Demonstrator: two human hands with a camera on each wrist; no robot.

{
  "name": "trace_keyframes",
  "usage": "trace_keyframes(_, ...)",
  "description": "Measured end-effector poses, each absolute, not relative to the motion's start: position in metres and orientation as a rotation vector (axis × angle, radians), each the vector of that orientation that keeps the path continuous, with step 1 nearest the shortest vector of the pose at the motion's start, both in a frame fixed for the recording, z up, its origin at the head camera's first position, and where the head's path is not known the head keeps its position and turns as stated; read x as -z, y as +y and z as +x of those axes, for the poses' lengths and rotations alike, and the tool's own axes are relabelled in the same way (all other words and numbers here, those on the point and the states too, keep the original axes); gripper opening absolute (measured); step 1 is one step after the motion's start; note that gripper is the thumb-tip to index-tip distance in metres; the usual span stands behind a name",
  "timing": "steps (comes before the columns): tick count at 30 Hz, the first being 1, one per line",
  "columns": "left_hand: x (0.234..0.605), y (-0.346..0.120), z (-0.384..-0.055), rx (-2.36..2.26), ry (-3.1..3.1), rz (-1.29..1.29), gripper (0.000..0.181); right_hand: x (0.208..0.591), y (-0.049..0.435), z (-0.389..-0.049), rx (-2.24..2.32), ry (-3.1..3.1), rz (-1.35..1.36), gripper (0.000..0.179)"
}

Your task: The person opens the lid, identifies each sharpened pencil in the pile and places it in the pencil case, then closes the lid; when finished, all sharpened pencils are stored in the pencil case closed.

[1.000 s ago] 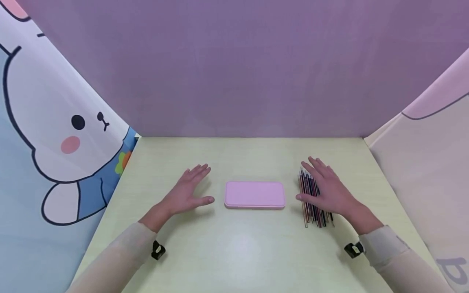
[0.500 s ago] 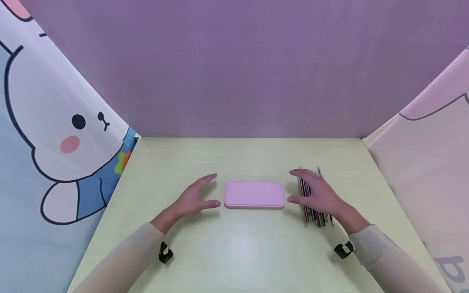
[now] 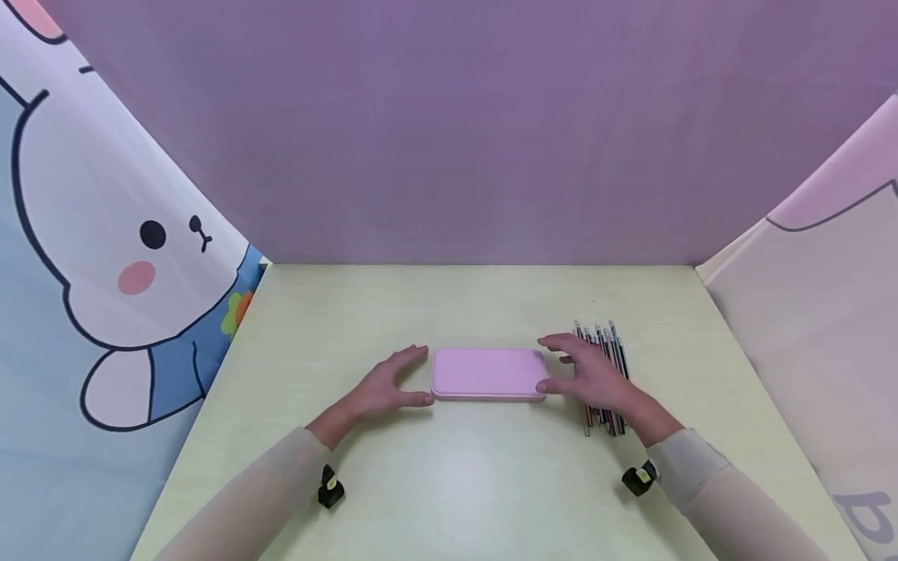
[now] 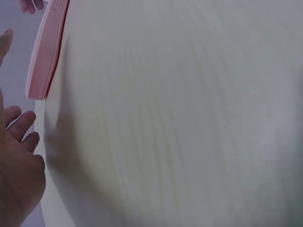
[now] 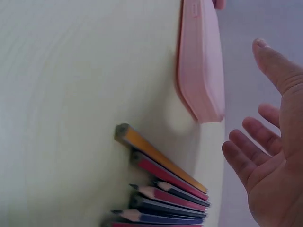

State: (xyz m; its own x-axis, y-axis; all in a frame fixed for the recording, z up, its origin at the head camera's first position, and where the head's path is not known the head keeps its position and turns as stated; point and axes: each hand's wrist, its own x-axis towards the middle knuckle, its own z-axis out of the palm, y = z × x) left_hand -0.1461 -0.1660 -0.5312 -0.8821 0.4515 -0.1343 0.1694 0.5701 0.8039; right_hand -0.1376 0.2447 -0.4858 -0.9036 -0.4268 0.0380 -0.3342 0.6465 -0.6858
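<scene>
A pink pencil case (image 3: 488,372), its lid down, lies flat on the table between both hands. My left hand (image 3: 384,387) is at its left end, thumb and fingers spread apart, fingertips right at the edge. On the other side my right hand (image 3: 592,375) spans the right end the same way, its thumb overlapping the front corner in the head view. Neither hand is curled round the case. Beneath the right hand lies a bundle of pencils (image 3: 617,351), partly hidden by it; the right wrist view shows a yellow pencil (image 5: 156,156) and several red and dark ones.
The light wooden table (image 3: 449,483) meets a purple backdrop (image 3: 449,140) at the back. A cartoon-printed cloth (image 3: 105,312) hangs at the left, and a pale cloth (image 3: 807,327) at the right. A small black device sits at each wrist.
Both hands have moved inward from either side to the ends of the pencil case. The right hand has slid left, uncovering more of the pencils. Case and pencils stay put.
</scene>
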Motion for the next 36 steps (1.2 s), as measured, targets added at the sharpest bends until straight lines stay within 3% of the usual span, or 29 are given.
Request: trace_keyframes(36,0.55,-0.147,-0.155,-0.974,2.694,0.651,0.106,0.509,0.236,-0.132,1.169,2.64,-0.524,0.087)
